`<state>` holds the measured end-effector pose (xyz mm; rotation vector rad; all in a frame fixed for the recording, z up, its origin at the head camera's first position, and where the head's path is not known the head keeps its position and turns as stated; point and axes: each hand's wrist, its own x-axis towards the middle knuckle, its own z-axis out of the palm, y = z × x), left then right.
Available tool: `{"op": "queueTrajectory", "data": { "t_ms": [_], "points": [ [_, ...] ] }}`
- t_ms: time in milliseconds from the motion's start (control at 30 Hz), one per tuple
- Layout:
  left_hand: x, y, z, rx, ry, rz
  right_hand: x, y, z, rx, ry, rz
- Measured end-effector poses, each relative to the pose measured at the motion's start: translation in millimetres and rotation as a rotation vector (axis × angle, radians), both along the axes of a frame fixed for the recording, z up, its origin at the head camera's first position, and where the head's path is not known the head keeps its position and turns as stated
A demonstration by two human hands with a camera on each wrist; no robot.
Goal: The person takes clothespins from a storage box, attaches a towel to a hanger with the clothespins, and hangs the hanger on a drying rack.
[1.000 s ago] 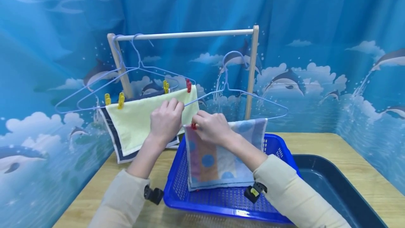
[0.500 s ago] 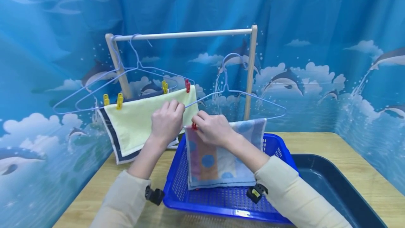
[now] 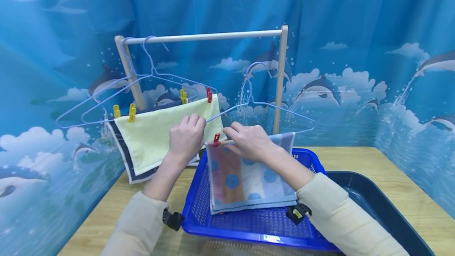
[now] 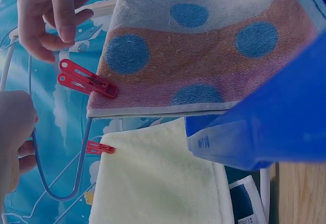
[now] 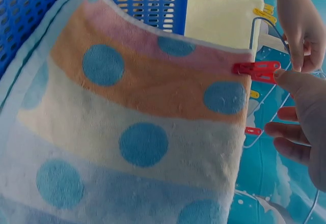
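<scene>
My left hand [image 3: 187,135] grips the left arm of a light-blue wire hanger [image 3: 251,100]. Over the hanger's bottom bar hangs a towel [image 3: 232,181] with pink, orange, white and blue stripes and blue dots. A red clothespin [image 3: 217,140] clamps the towel's upper left corner to the bar. My right hand [image 3: 250,141] is just right of that pin, fingers loosely bent and holding nothing. In the right wrist view, the right thumb [image 5: 288,79] overlaps the tail of the clothespin [image 5: 260,71]. The towel's upper right part is partly behind the right hand.
A rack [image 3: 209,36] stands behind, with two hangers at its left end bearing a pale yellow towel [image 3: 153,141] and a dark one, held by yellow and red clothespins. A blue basket [image 3: 249,234] sits beneath the dotted towel, with a dark tray [image 3: 376,204] to its right.
My right hand has let go of the red clothespin and shifted slightly right, so the pin now shows fully. The left hand keeps its grip on the hanger.
</scene>
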<state>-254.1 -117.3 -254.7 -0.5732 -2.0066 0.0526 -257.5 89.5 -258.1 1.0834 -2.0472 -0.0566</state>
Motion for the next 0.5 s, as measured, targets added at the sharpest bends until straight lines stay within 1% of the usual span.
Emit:
{"op": "queueTrajectory", "data": {
  "t_ms": [233,500],
  "points": [
    [-0.7,-0.3,-0.5,0.009,0.021,-0.023,4.1,21.6,5.6,0.012,-0.066,-0.003],
    [-0.3,-1.9,-1.7,0.013,0.021,-0.032,12.3,62.8,10.2,0.024,-0.082,-0.047]
  ]
}}
